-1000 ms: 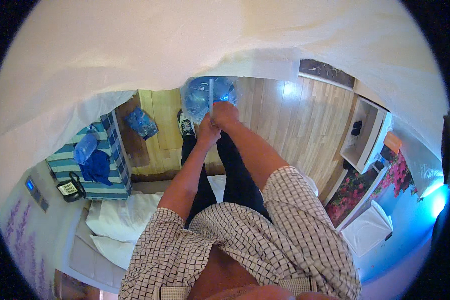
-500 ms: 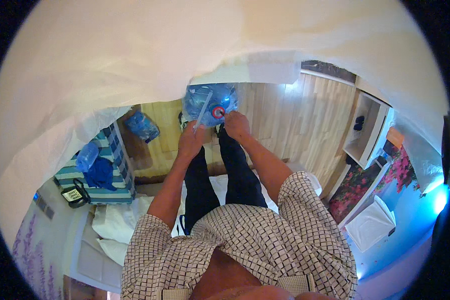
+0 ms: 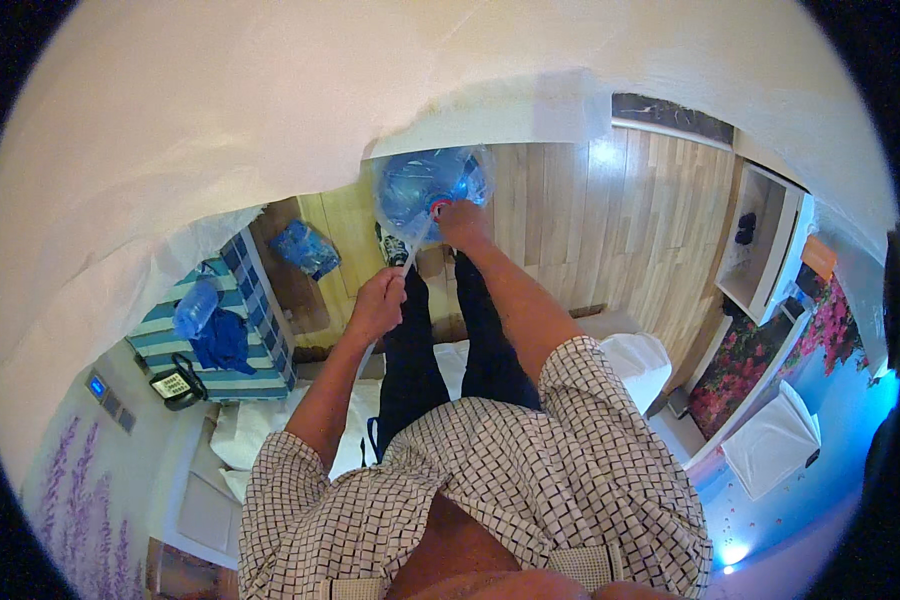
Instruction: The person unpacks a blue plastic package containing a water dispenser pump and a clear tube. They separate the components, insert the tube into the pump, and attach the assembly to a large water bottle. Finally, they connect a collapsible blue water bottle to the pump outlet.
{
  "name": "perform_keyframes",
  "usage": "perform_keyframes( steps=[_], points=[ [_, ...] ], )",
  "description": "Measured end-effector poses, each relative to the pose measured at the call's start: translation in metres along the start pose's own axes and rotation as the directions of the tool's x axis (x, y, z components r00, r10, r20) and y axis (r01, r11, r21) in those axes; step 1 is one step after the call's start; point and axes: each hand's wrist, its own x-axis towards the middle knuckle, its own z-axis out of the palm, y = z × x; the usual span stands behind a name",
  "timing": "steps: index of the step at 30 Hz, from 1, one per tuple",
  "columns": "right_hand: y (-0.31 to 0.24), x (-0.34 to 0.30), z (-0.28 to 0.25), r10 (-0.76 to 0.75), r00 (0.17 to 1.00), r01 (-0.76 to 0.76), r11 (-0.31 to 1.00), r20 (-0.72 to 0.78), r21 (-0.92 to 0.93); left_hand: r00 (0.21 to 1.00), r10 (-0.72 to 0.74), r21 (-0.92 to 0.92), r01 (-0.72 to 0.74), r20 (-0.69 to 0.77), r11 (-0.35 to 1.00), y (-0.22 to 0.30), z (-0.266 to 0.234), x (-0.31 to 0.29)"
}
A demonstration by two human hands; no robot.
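Observation:
A large blue water jug [image 3: 420, 180], wrapped in clear plastic film, stands on the floor in front of my feet. Its mouth has a red ring [image 3: 437, 208]. My right hand [image 3: 466, 226] is at this mouth, its fingers closed and partly covering the ring; what they pinch is hidden. Lower and to the left, my left hand [image 3: 377, 303] is closed around a long thin whitish tube or strip [image 3: 416, 247]. The upper end of the tube reaches the red ring beside my right fingers, and its lower part sticks out below my left fist.
At left, a striped cloth-covered table [image 3: 260, 330] bears a clear bottle [image 3: 196, 307], a blue cloth [image 3: 221, 343] and a dark telephone [image 3: 177, 385]. Blue plastic packaging [image 3: 306, 249] lies on the wooden floor. A white shelf unit [image 3: 762, 240] stands right. Pale fabric [image 3: 220, 90] hangs across the top.
My left hand has drawn back toward my body along the tube, which has swung so its upper end meets the jug's mouth. My right hand has shifted up and left over the red ring.

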Motion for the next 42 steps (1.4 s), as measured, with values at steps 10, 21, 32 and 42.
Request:
perform_keyframes(
  steps=[10, 21, 32, 42],
  points=[
    [0.044, -0.083, -0.002, 0.163, 0.983, -0.111, 0.891, -0.082, 0.439, 0.986, -0.105, -0.159, 0.124, 0.127, 0.979, 0.029, 0.012, 0.02],
    [0.071, -0.126, 0.034, 0.325, 0.942, -0.2, 0.744, -0.084, 0.638, 0.919, -0.389, -0.542, 0.359, 0.064, 0.76, 0.071, 0.058, 0.055],
    [0.038, -0.098, -0.015, 0.177, 0.962, 0.021, 0.713, -0.209, 0.7, 0.876, -0.479, -0.552, 0.368, -0.066, 0.749, 0.063, 0.061, 0.105],
    [0.056, -0.103, 0.0, 0.29, 0.952, -0.108, 0.621, -0.1, 0.776, 0.82, -0.572, -0.446, 0.52, 0.024, 0.728, 0.069, 0.055, 0.127]
  ],
)
